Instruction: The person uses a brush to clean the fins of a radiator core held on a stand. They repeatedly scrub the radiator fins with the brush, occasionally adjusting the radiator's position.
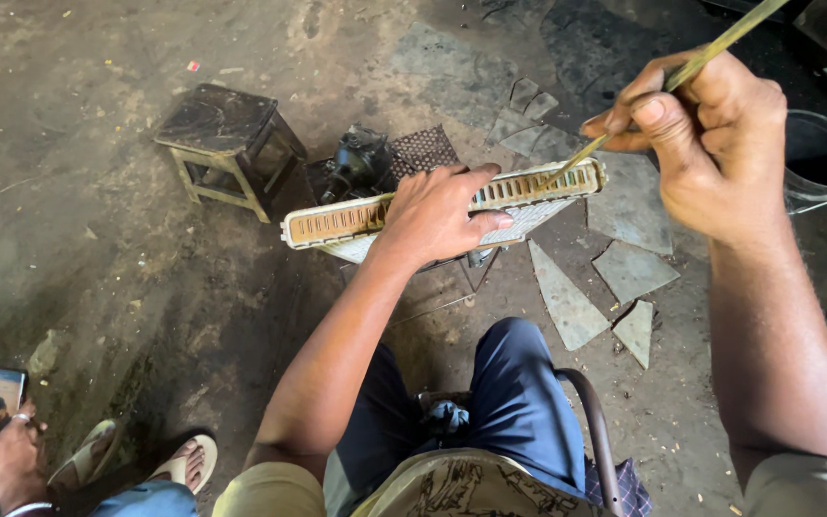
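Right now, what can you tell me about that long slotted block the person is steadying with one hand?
The slotted block is a long, narrow piece, cream to tan and grimy, with a row of small upright slots along its top face; the material is unclear. It is held edge-up and slightly tilted, its right end higher, above a dirty floor. The left hand clamps over its middle, its fingers curled down the near side. The tip of a thin yellowish rod, pinched in the right hand, pokes into slots near its right end.
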